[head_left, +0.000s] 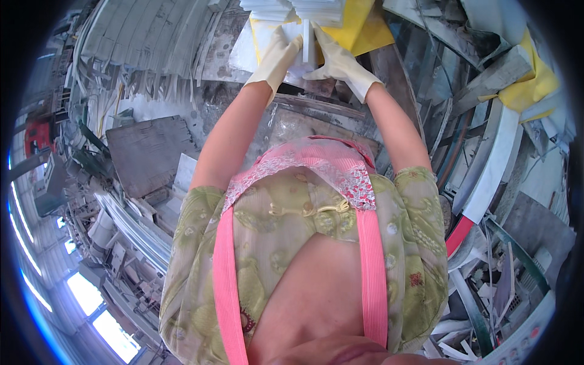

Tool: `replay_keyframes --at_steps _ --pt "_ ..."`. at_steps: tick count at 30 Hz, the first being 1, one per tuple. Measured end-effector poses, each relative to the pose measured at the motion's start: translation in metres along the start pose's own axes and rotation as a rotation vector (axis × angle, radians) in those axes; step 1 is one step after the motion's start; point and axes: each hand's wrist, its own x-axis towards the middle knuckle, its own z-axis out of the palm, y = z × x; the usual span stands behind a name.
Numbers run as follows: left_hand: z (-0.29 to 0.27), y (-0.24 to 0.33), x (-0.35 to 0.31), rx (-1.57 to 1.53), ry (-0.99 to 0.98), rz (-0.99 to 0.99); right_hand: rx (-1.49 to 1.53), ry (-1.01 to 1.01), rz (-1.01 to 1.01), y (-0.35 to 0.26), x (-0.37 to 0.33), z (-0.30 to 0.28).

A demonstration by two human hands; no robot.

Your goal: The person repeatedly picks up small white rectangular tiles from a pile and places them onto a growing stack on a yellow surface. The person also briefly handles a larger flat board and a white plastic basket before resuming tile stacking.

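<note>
Both my hands wear cream rubber gloves and reach to the top of the head view. Between them a narrow white slab (308, 44) stands on edge. My left hand (278, 58) is closed at its left side, fingers pressed near its face. My right hand (340, 62) holds its right side, fingers at the upper part and thumb lower down. Just beyond the hands lies a stack of white slabs (292, 11), cut off by the picture's top edge. Yellow sheeting (368, 36) spreads under and beside the stack.
Long grey slabs (140, 36) are piled at the far left. A square grey board (151, 152) leans at the left. On the right are stone offcuts, a long pale beam with a red end (490, 164), and yellow wrapping (529, 85).
</note>
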Motion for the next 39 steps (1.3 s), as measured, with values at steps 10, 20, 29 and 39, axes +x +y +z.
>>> replay_keyframes --at_steps 10,20,29,39 --pt "-0.012 -0.014 0.019 0.191 -0.041 0.141 -0.059 0.048 -0.021 -0.049 0.003 -0.03" --pt "0.0 -0.053 0.06 0.229 0.129 0.355 -0.866 0.539 -0.686 -0.131 0.001 -0.103" --pt "0.001 -0.025 0.013 0.219 0.262 0.274 -0.934 0.429 -0.619 -0.189 -0.015 -0.169" --pt "-0.008 -0.014 0.007 0.11 0.07 0.092 -0.532 0.035 -0.049 -0.239 0.083 -0.299"
